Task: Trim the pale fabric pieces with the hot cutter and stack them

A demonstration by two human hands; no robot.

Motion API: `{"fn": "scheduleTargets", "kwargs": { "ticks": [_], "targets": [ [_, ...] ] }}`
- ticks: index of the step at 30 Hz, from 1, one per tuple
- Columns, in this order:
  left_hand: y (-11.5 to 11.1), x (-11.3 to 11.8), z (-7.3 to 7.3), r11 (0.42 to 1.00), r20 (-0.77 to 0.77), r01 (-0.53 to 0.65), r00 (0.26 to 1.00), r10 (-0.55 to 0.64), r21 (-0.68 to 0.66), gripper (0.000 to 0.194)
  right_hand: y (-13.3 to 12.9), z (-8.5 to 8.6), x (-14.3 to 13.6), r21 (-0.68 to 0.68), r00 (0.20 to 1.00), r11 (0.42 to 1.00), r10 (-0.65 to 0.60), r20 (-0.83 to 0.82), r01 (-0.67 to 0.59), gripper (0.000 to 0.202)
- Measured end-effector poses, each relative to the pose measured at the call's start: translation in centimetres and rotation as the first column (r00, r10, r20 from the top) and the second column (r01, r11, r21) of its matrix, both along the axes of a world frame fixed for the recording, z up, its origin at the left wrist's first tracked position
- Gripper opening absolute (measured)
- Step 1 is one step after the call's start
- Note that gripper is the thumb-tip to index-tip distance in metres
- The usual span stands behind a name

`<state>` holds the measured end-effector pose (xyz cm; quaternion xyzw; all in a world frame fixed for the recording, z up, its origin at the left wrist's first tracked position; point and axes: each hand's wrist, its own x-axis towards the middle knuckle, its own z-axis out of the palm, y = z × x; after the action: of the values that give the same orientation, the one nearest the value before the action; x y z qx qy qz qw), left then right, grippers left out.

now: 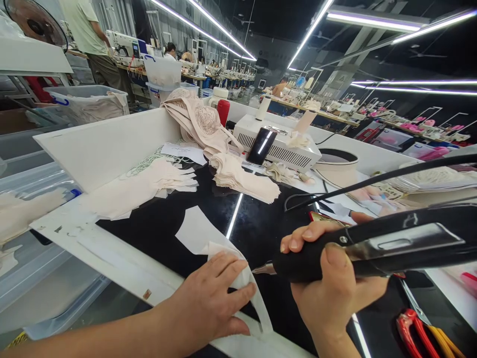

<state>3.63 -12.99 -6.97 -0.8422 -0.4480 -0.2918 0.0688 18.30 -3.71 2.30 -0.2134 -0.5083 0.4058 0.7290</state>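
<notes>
Black handheld tool (pixel 402 243) is held in the right grip (pixel 335 293), fingers closed around it, its metal tip (pixel 264 269) just beside the pale cloth (pixel 197 231) on the black surface (pixel 149 238). The left grip (pixel 211 298) lies on this cloth, fingers partly spread; whether it pinches I cannot tell

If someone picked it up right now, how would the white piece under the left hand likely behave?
The white piece looks thin and creased by the left hand, so it is probably floppy and light. Pushed, it may slide easily, since the black work surface looks glossy and reflects light.
</notes>
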Motion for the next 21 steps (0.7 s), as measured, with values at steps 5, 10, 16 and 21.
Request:
{"fn": "scheduleTargets", "kwargs": {
  "ticks": [5,10,16,21],
  "targets": [
    [0.0,0.0,-0.1,1.0,0.015,0.002,1.0,-0.002,-0.002,0.078,0.1,-0.1,-0.3,-0.02,0.999,1.0,0.005,0.032,-0.004,0.046],
    [-0.1,0.1,-0.3,0.999,0.023,-0.018,1.0,0.019,-0.026,0.079,0.2,0.2,-0.3,-0.027,0.999,1.0,-0.003,0.047,0.004,0.043],
    [-0.1,0.2,-0.1,1.0,0.047,-0.012,0.999,0.013,-0.016,0.083,1.0,0.1,-0.5,-0.036,1.0,0.999,-0.008,0.012,0.008,0.043],
    [-0.1,0.1,-0.3,0.999,0.038,-0.016,0.999,0.017,-0.033,0.082,1.0,-0.3,-0.8,-0.019,0.999,1.0,0.026,0.026,-0.025,0.047]
  ]
}}
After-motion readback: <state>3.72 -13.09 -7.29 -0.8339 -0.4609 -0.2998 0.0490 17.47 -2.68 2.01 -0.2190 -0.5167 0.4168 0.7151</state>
